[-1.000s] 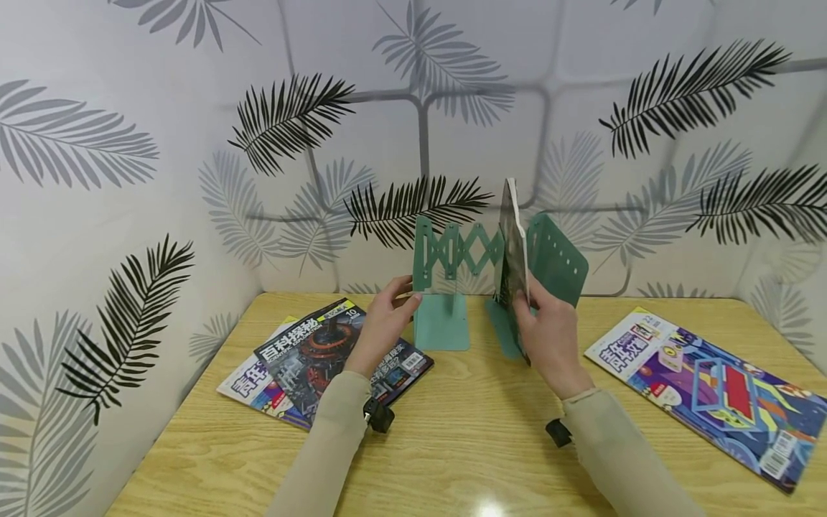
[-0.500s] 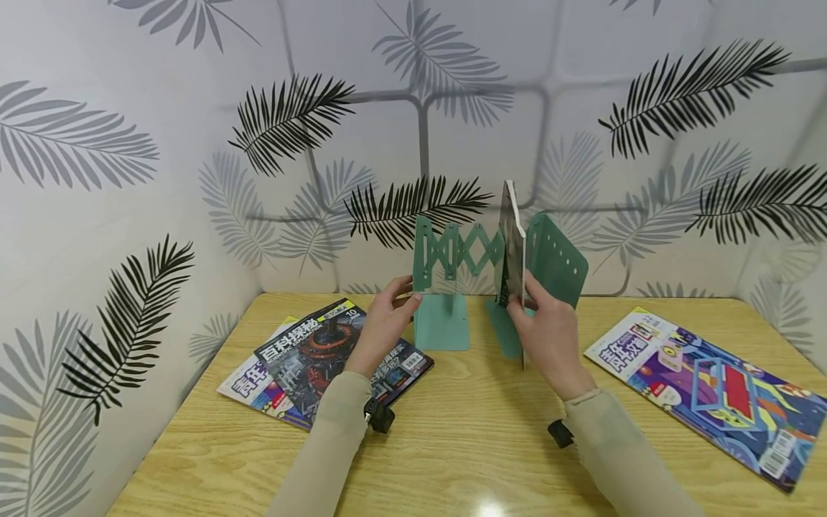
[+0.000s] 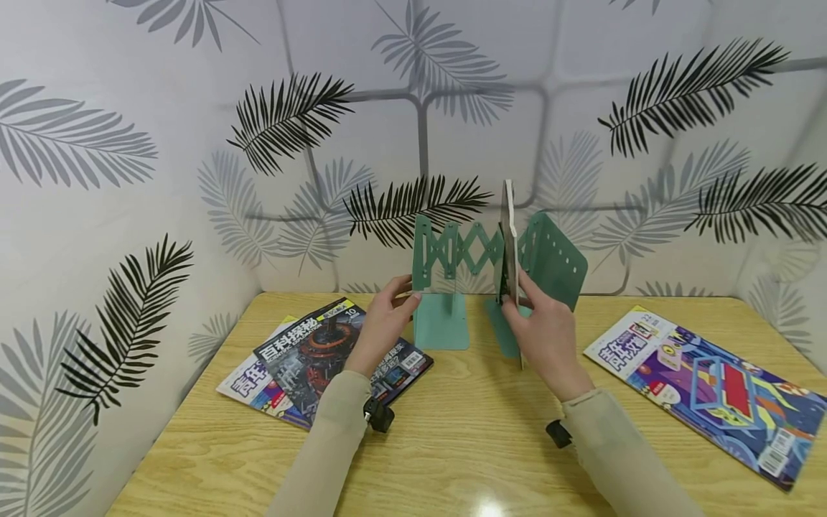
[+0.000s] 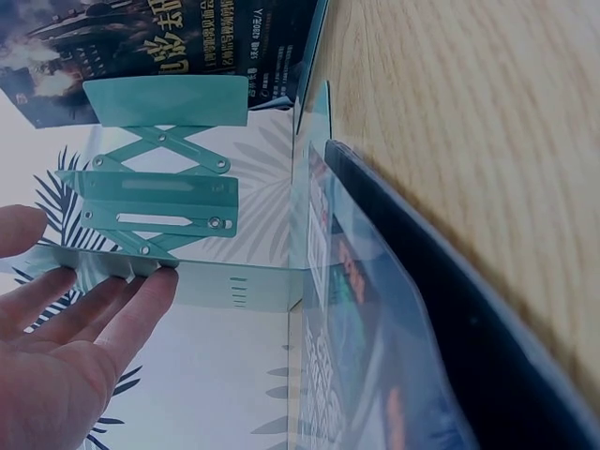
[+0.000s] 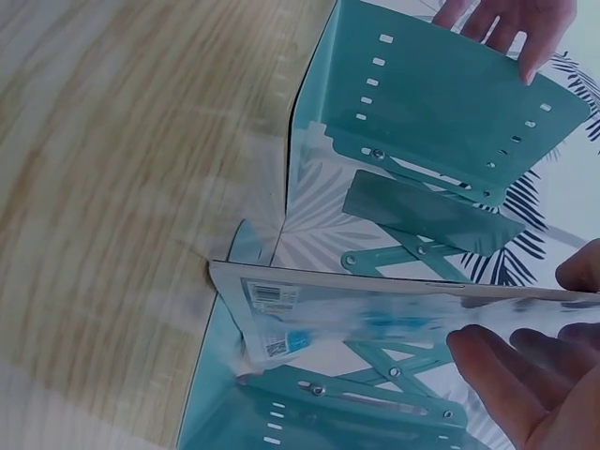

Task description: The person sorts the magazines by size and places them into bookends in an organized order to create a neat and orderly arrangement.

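A teal expandable bookend (image 3: 442,327) with crisscross linkage stands at the back of the table. My left hand (image 3: 388,309) holds its left end plate (image 5: 441,84) at the edge, fingertips on the outer face (image 4: 206,281) and thumb over toward the inner side. With thumb and fingers on opposite covers, my right hand (image 3: 548,332) grips a thin magazine (image 5: 375,305), upright and nearly edge-on in the head view. The magazine is between the bookend's middle divider and its right end plate (image 3: 561,258). Its lower corner is near the bookend's right base plate.
Two overlapping magazines lie at the left, a dark one (image 3: 323,348) partly over a purple-and-white one (image 3: 248,380). Another colourful magazine (image 3: 711,395) lies at the right. A wall covering with leaf prints (image 3: 413,143) rises behind the wooden table (image 3: 452,445).
My right hand has shifted slightly left with the magazine, which has turned more edge-on toward the divider. The left hand and the bookend have stayed in place.
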A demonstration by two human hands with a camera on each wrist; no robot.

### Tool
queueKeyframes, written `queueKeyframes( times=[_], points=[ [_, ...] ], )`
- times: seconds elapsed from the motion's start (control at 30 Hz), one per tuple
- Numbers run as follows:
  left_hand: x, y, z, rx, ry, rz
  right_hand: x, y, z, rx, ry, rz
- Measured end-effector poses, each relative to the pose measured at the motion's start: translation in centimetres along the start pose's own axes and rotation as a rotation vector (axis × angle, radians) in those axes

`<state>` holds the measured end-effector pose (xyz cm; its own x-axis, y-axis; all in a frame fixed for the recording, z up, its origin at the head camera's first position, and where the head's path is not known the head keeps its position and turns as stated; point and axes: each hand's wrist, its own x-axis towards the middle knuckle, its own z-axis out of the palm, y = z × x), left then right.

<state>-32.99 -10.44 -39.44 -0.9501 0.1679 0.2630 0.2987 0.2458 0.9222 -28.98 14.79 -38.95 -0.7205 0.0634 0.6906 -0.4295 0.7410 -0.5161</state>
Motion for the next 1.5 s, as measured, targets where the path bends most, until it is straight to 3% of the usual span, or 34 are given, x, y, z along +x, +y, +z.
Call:
queueKeyframes(
  times=[0.27,0.63,1.03,1.5],
  points=[
    [0.0,0.0,0.0,-0.014,-0.001,-0.014,0.0,-0.7,-0.2,-0.074,-0.011,-0.014],
    [-0.2,0.1,-0.1,-0.011,-0.024,-0.014,-0.9,-1.0,-2.7,-0.092,-0.206,0.048],
    [-0.1,0.2,0.0,0.004,0.0,-0.015,-2.0,-0.2,-5.2,-0.197,-0.298,-0.095],
    [-0.2,0.3,0.0,-0.001,-0.001,-0.014,-3.5,1.5,-7.0,-0.263,-0.309,-0.152]
  ],
)
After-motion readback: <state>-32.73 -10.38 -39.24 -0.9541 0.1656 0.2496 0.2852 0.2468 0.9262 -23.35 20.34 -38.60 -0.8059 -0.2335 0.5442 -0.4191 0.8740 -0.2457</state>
